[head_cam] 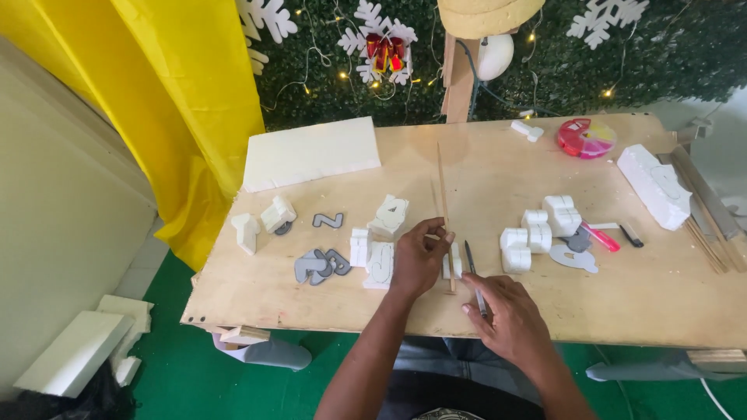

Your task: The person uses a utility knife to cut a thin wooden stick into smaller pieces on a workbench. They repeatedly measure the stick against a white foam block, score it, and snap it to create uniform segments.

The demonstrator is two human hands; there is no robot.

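Your right hand (506,315) sits nearest you, close to the near edge of the plywood table (622,295), fingers closed around a thin dark knife (475,280) whose tip points away from you and slightly left. Your left hand (420,257) is just beyond it, thumb and fingertips pinched on a long wooden stick (443,210). That stick lies on the table with its long axis running almost straight away from you, its near end by your hands and its far end reaching toward the middle of the board. A small white foam piece (454,264) seems to sit right beside the stick under your left fingers, though the hand hides most of it.

To the left of your left hand, touching or nearly so, stands a cluster of white foam letters (377,249), with grey card cutouts (320,266) further left. To the right, another group of foam blocks (541,229) sits near a pink marker (601,237). The near edge strip right of your right hand is bare wood. A white foam sheet (311,152) lies at the far left corner, a round pink tray (586,138) near the far edge, and a foam slab (654,185) with more sticks (706,243) along the right edge.
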